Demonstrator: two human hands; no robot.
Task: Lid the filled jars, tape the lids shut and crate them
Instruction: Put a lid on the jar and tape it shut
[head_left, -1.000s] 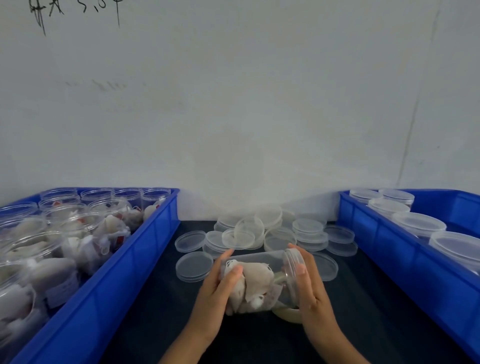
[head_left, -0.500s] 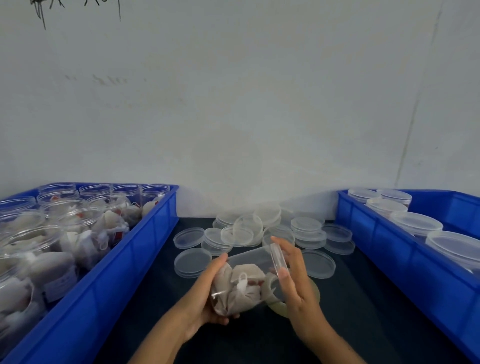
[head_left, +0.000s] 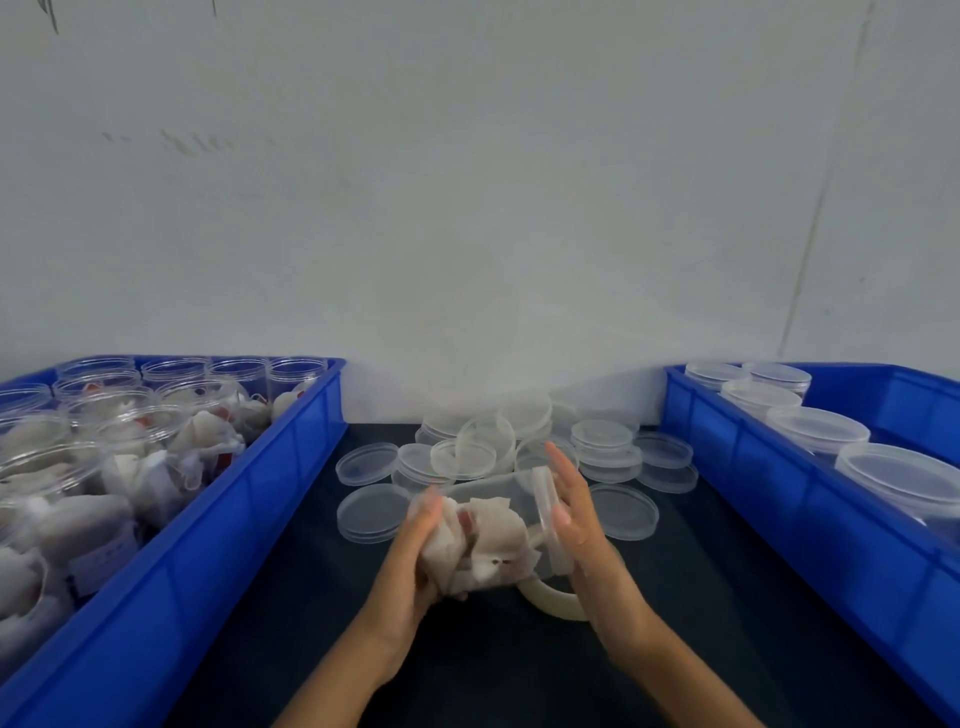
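- Centrally, a clear jar (head_left: 488, 530) lies on its side above the dark table (head_left: 675, 623), held between both hands, base to the left and mouth to the right.
- Jar contents: pale pouches pressed against the wall, with small red marks showing.
- Left hand (head_left: 415, 561): fingers curled round the base end of the jar, grasping it.
- Right hand (head_left: 576, 525): fingers straight and relaxed, palm flat against the lid (head_left: 545, 519) seated on the jar mouth; no curl round the lid is visible.
- A pale tape roll (head_left: 550, 603) lies flat on the table, just below the jar and partly hidden by the right wrist.
- Loose clear lids (head_left: 602, 441) lie scattered and stacked on the table behind the hands, near the wall (head_left: 467, 208).
- Left blue crate (head_left: 218, 530): holds open-topped jars filled with the same pale pouches, standing upright in rows.
- Right blue crate (head_left: 779, 493): holds lidded jars in a row along its near wall.
- Whether tape is already on the held jar cannot be determined.
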